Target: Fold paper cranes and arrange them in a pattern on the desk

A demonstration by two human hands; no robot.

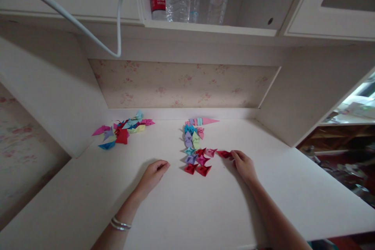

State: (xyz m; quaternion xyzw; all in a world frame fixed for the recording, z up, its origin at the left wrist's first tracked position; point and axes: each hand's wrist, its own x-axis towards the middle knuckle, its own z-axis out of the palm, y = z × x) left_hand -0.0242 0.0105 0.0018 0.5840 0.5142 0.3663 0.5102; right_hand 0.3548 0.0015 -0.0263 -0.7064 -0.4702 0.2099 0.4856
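Right hand (243,164): right of centre; we see thumb and fingers pinched narrow on the right end of the red paper (224,154).
Red paper: on the table (175,211), just beside the pink piece (211,152) to its left.
Handling: we judge it very light, stiff along creases, easily crushed; best held gently by a pointed end.
Left hand (154,174): left of centre, loosely curled in; we see nothing in it.
Folded pieces (202,159): grouped mid-frame.
Pile (122,137): mixed colours, left of centre, against the back.
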